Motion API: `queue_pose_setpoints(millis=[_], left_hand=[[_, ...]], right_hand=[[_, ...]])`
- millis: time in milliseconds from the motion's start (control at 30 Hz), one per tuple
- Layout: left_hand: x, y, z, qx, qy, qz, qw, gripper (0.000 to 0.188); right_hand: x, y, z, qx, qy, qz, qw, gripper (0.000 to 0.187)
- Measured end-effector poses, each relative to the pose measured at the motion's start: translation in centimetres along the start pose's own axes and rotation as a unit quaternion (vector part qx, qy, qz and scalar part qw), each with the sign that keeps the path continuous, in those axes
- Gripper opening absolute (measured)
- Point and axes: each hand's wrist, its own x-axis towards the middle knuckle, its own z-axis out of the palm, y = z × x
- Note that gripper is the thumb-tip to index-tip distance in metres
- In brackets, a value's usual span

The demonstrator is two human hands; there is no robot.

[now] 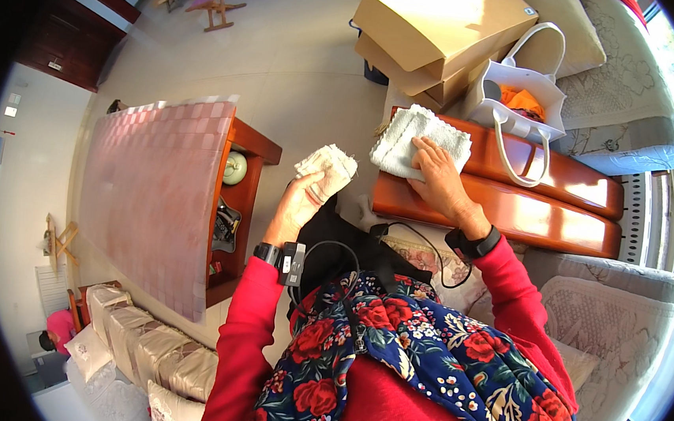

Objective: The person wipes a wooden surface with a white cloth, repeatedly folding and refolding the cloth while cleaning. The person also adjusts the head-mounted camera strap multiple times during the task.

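Observation:
My left hand is closed round a folded cream cloth, held up in the air between the low table and the wooden cabinet. Under my right hand lies a pale grey-green cloth with a scalloped edge, spread on the left end of the brown wooden cabinet top. The fingers of that hand are stretched out flat on the cloth. Part of the cloth hangs at the cabinet's left edge. Both wrists wear black bands, with a cable running from the left one.
A white tote bag with orange stuff inside stands on the cabinet, beside cardboard boxes. Left is a low table under a pink checked cover, its open shelf holding several things. Sofas flank the right side. A person is far left.

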Motion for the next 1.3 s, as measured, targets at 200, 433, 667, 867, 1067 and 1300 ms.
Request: queue_pose_setpoints(millis=[200, 433, 667, 867, 1067, 1300], left_hand=[[-0.3, -0.1, -1.1, 0.005, 0.036, -0.002, 0.999, 0.040], [-0.2, 0.7, 0.3, 0.022, 0.044, -0.011, 0.999, 0.040], [-0.3, 0.6, -0.2, -0.028, -0.067, 0.028, 0.997, 0.037], [0.5, 0.1, -0.5, 0.003, -0.063, 0.066, 0.996, 0.039], [0.1, 0.6, 0.1, -0.021, -0.026, 0.044, 0.998, 0.038], [0.1, 0.4, 0.1, -0.002, -0.038, 0.054, 0.998, 0.041]], right_hand=[[0.7, -1.5, 1.3, 0.053, -0.062, -0.027, 0.996, 0.061], [-2.6, -4.9, 0.6, -0.003, -0.084, -0.101, 0.991, 0.043], [-6.6, -1.1, -1.4, 0.027, -0.063, -0.009, 0.998, 0.053], [-8.2, 5.0, -3.8, -0.037, 0.006, 0.136, 0.990, 0.064], [-7.5, 2.8, -3.2, -0.129, -0.040, 0.174, 0.975, 0.073], [-6.5, 1.4, -3.2, -0.216, -0.074, 0.155, 0.961, 0.067]])
